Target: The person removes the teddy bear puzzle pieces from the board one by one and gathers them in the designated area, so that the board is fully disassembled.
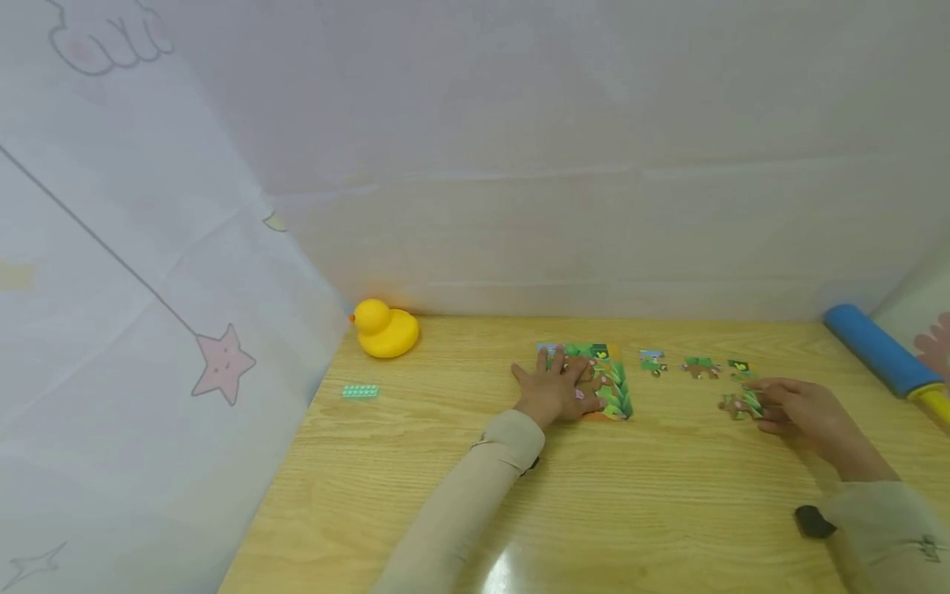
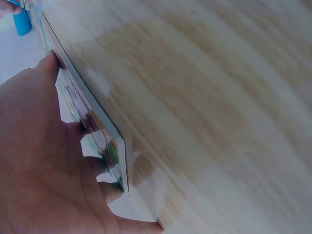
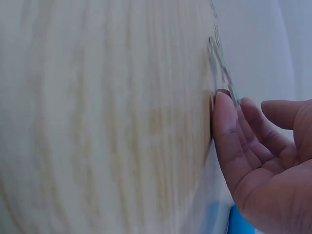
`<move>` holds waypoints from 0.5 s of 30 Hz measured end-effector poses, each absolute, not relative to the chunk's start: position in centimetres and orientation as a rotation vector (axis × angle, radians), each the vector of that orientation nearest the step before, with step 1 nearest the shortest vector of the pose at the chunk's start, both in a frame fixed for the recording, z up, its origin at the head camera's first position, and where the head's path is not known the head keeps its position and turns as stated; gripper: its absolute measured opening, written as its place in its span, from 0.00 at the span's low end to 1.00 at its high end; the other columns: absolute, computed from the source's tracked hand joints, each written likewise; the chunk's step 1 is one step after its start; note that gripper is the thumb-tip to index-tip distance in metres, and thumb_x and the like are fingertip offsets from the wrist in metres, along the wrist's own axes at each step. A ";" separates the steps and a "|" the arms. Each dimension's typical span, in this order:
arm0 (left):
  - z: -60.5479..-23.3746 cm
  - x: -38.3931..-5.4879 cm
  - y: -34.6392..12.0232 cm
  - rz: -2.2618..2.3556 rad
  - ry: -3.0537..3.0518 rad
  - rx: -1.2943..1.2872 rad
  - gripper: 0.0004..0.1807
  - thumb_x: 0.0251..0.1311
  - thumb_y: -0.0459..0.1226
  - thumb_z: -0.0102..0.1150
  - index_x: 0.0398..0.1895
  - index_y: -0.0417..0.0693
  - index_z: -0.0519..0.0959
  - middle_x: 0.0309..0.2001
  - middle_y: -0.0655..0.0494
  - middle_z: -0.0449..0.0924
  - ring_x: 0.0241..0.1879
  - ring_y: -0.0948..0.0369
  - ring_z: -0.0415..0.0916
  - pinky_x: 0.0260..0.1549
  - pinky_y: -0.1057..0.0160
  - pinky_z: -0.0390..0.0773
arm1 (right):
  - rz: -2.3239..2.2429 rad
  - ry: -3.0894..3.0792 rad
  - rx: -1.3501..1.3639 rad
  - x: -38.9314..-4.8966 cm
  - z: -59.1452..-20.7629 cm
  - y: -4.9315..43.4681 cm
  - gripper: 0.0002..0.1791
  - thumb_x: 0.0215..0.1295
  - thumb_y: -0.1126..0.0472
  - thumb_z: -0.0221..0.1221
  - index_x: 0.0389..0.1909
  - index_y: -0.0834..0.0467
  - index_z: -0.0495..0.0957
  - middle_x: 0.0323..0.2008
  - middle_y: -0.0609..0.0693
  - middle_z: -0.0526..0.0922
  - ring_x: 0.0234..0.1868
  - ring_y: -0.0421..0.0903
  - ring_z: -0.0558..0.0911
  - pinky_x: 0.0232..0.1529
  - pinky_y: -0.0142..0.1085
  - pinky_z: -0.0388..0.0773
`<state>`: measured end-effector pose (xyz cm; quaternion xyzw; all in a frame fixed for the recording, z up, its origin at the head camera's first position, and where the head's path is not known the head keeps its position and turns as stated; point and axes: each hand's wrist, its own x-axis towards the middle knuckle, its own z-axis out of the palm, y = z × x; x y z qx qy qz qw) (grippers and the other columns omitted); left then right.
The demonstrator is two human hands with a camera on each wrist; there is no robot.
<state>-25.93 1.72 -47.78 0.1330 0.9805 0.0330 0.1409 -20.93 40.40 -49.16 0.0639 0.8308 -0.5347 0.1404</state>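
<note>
A jigsaw puzzle board [image 1: 618,394] with a green leafy picture lies flat on the table. My left hand [image 1: 552,392] rests on it with fingers spread, covering much of its left and middle. In the left wrist view, fingertips touch the top of the board [image 2: 105,119] and the thumb reaches down to the wood. To the right, my right hand [image 1: 805,412] pinches a brown and green puzzle piece [image 1: 738,405] at its right edge. In the right wrist view that piece [image 3: 224,73] looks tilted up off the table, the thumb on its near side.
Loose puzzle pieces lie between the hands: a blue-green one [image 1: 653,361], a brown one [image 1: 701,368] and a green one [image 1: 739,368]. A yellow rubber duck [image 1: 386,330] and a small green patterned strip [image 1: 359,392] are at left. A blue foam cylinder [image 1: 879,346] with yellow handle lies at right.
</note>
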 end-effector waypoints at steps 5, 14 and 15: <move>-47.7 -26.0 1.8 0.085 2.828 0.383 0.44 0.61 0.77 0.39 0.80 0.83 0.45 0.84 0.58 0.37 0.83 0.51 0.34 0.70 0.25 0.49 | -1.520 2.371 0.152 -20.8 -48.5 41.0 0.37 0.83 0.50 0.40 0.75 0.77 0.50 0.53 0.51 0.82 0.41 0.38 0.88 0.46 0.40 0.87; -47.9 -26.0 1.8 0.066 2.814 0.382 0.45 0.61 0.77 0.37 0.80 0.83 0.43 0.84 0.58 0.35 0.83 0.51 0.32 0.70 0.24 0.47 | -1.456 2.367 0.112 -20.7 -47.6 41.5 0.38 0.84 0.49 0.34 0.75 0.78 0.47 0.62 0.67 0.78 0.43 0.37 0.88 0.47 0.42 0.87; -47.9 -26.0 1.8 0.067 2.812 0.383 0.45 0.61 0.77 0.37 0.80 0.83 0.43 0.84 0.58 0.35 0.83 0.51 0.32 0.70 0.24 0.47 | -1.451 2.368 0.116 -20.8 -47.6 41.5 0.38 0.84 0.48 0.34 0.75 0.77 0.47 0.62 0.67 0.78 0.43 0.37 0.88 0.47 0.42 0.87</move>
